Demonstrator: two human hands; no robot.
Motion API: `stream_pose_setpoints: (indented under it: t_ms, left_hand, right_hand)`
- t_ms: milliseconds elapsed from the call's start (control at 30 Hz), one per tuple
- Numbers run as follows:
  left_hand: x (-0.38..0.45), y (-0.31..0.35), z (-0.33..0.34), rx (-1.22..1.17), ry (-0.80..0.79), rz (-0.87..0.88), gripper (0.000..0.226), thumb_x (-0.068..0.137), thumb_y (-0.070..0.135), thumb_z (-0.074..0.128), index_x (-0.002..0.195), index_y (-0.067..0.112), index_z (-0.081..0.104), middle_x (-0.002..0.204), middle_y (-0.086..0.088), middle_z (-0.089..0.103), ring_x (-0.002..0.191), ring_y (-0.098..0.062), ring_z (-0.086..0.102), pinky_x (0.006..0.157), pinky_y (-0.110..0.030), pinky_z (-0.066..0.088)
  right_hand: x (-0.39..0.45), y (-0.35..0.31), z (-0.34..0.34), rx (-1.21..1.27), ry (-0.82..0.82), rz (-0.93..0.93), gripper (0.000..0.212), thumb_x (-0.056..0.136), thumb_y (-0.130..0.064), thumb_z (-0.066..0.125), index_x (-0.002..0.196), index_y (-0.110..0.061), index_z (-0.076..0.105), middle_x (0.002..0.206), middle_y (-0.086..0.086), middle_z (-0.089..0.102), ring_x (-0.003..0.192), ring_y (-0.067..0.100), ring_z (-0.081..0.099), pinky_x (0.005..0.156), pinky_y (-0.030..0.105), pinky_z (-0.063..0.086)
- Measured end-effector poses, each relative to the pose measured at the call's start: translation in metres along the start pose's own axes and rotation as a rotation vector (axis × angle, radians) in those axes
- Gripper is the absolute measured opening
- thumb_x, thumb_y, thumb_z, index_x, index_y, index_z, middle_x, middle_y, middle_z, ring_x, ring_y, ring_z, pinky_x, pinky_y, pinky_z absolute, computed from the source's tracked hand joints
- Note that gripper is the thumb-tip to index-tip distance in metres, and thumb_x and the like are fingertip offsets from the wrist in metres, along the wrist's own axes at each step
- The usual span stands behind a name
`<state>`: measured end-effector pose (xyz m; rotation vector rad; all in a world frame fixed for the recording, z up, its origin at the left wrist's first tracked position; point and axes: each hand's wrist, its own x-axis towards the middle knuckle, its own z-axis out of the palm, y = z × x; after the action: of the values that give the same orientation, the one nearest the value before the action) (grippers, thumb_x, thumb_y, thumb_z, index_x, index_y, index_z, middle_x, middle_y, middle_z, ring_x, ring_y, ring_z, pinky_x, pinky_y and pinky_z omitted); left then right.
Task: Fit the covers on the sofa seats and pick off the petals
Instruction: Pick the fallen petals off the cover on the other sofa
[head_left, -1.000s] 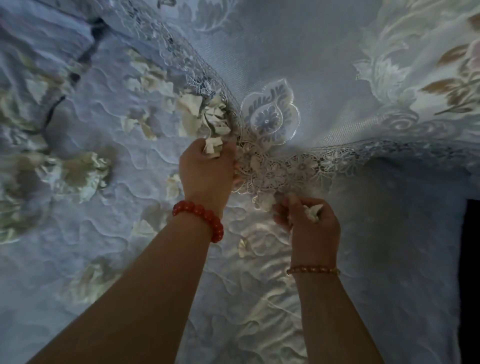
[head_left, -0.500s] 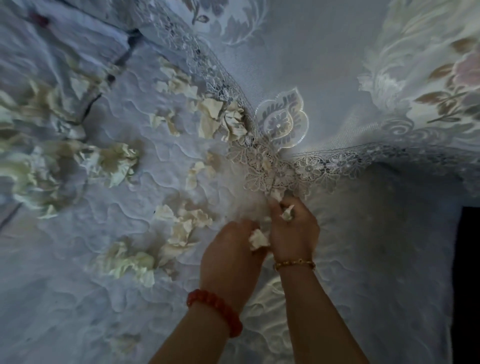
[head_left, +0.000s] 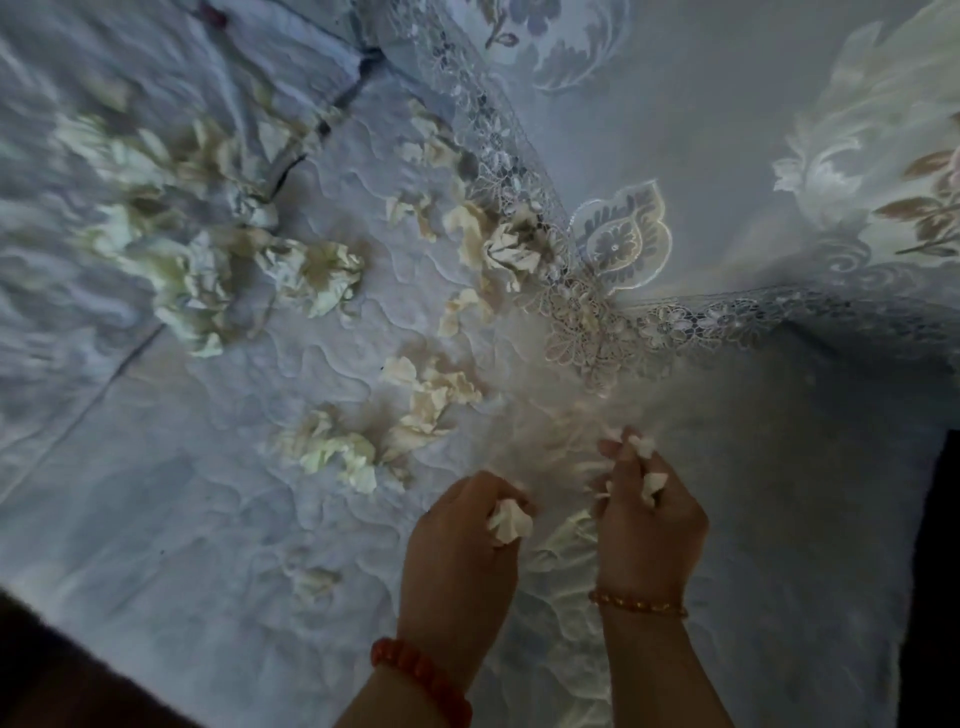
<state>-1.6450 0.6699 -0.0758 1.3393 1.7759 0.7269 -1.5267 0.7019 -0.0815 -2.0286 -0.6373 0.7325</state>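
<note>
A pale blue quilted seat cover (head_left: 218, 493) lies over the sofa seat, strewn with cream-white petals (head_left: 426, 395) in several clumps. A second cover with a lace border (head_left: 691, 325) and a leaf motif (head_left: 621, 239) hangs over the backrest. My left hand (head_left: 462, 551), with a red bead bracelet at the wrist, grips a bunch of white petals (head_left: 509, 522) just above the seat. My right hand (head_left: 649, 514), wearing a gold bead bracelet, holds more petals (head_left: 652, 480) between curled fingers, close to the lace corner.
More petals (head_left: 171, 260) lie in a heap at the far left near a dark seam (head_left: 306, 150) between cushions. A dark edge (head_left: 62, 675) shows at the lower left and a dark gap (head_left: 940, 545) at the right.
My left hand has dropped from the lace corner toward me, still gripping petals. My right hand also drew back a little. The view has tilted, showing more of the seat on the left.
</note>
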Motion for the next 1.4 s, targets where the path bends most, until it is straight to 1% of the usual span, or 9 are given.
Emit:
stream_pose_setpoints:
  t_ms: [133, 300, 400, 567, 767, 967, 1100, 1233, 1400]
  left_hand:
    - [-0.018, -0.021, -0.037, 0.005, 0.196, -0.115, 0.038, 0.073, 0.005, 0.074, 0.076, 0.038, 0.057, 0.072, 0.018, 0.059, 0.076, 0.003, 0.057, 0.064, -0.002, 0.039]
    - [-0.008, -0.046, -0.077, 0.04, 0.387, -0.264, 0.037, 0.084, 0.011, 0.065, 0.12, 0.019, 0.061, 0.109, 0.004, 0.061, 0.096, -0.005, 0.055, 0.071, -0.005, 0.034]
    - [0.009, -0.051, -0.084, 0.111, 0.333, -0.303, 0.06, 0.083, 0.027, 0.067, 0.137, 0.018, 0.044, 0.122, -0.005, 0.053, 0.109, -0.021, 0.053, 0.081, -0.02, 0.036]
    - [0.033, -0.051, -0.07, 0.375, 0.242, -0.332, 0.114, 0.046, 0.075, 0.067, 0.131, 0.004, 0.037, 0.119, -0.017, 0.043, 0.107, -0.033, 0.047, 0.092, -0.042, 0.044]
    - [0.039, -0.064, -0.066, 0.468, 0.244, -0.192, 0.06, 0.065, 0.039, 0.081, 0.107, 0.007, 0.052, 0.117, -0.016, 0.043, 0.096, -0.032, 0.052, 0.068, -0.038, 0.054]
    - [0.031, -0.074, -0.068, 0.532, 0.106, 0.019, 0.034, 0.068, 0.002, 0.075, 0.095, 0.011, 0.057, 0.095, -0.012, 0.054, 0.077, -0.029, 0.058, 0.044, -0.029, 0.043]
    - [0.031, -0.071, -0.079, 0.311, 0.142, -0.143, 0.021, 0.085, 0.014, 0.061, 0.105, 0.014, 0.054, 0.104, -0.007, 0.053, 0.083, -0.026, 0.055, 0.061, -0.033, 0.042]
    - [0.015, -0.064, -0.089, 0.085, 0.257, -0.208, 0.016, 0.089, 0.031, 0.058, 0.093, 0.018, 0.05, 0.09, -0.002, 0.055, 0.072, -0.016, 0.05, 0.057, -0.026, 0.035]
    - [-0.017, -0.06, -0.096, -0.03, 0.291, -0.254, 0.014, 0.088, 0.033, 0.059, 0.087, 0.026, 0.047, 0.081, 0.004, 0.055, 0.07, -0.012, 0.056, 0.056, -0.02, 0.038]
  right_hand:
    - [-0.036, -0.005, 0.017, -0.071, -0.296, -0.139, 0.035, 0.09, -0.004, 0.056, 0.102, -0.037, 0.062, 0.09, 0.001, 0.071, 0.074, 0.012, 0.064, 0.068, 0.029, 0.054]
    - [-0.054, -0.01, 0.05, -0.274, -0.482, -0.416, 0.029, 0.083, -0.012, 0.053, 0.104, -0.012, 0.072, 0.089, -0.004, 0.063, 0.084, 0.006, 0.058, 0.074, -0.003, 0.038]
    - [-0.057, -0.012, 0.064, -0.27, -0.446, -0.495, 0.034, 0.076, -0.009, 0.045, 0.093, -0.014, 0.074, 0.086, 0.003, 0.064, 0.079, 0.011, 0.058, 0.072, 0.005, 0.038]
    - [-0.047, -0.02, 0.085, -0.29, -0.284, -0.566, 0.037, 0.074, -0.016, 0.044, 0.101, 0.0, 0.064, 0.102, 0.02, 0.052, 0.088, 0.011, 0.044, 0.076, -0.011, 0.021]
    - [-0.039, -0.013, 0.123, -0.663, -0.427, -0.803, 0.077, 0.076, -0.054, 0.061, 0.135, -0.009, 0.042, 0.129, 0.017, 0.041, 0.114, 0.03, 0.042, 0.076, 0.031, 0.044]
    - [-0.029, -0.002, 0.132, -0.763, -0.405, -1.136, 0.027, 0.07, -0.027, 0.08, 0.085, -0.013, 0.063, 0.079, 0.012, 0.058, 0.062, 0.029, 0.058, 0.046, 0.022, 0.026]
    - [-0.018, -0.013, 0.118, -0.36, -0.427, -0.575, 0.018, 0.085, -0.026, 0.058, 0.085, -0.009, 0.055, 0.078, 0.004, 0.054, 0.067, 0.017, 0.049, 0.058, 0.024, 0.033]
    - [-0.015, -0.028, 0.077, 0.199, -0.212, 0.12, 0.025, 0.096, -0.025, 0.048, 0.074, -0.017, 0.044, 0.065, 0.007, 0.045, 0.038, 0.008, 0.043, 0.034, 0.016, 0.034]
    - [-0.039, -0.018, 0.036, 0.43, -0.158, 0.353, 0.024, 0.098, -0.024, 0.046, 0.076, -0.015, 0.049, 0.07, 0.006, 0.053, 0.041, 0.005, 0.057, 0.034, 0.013, 0.039]
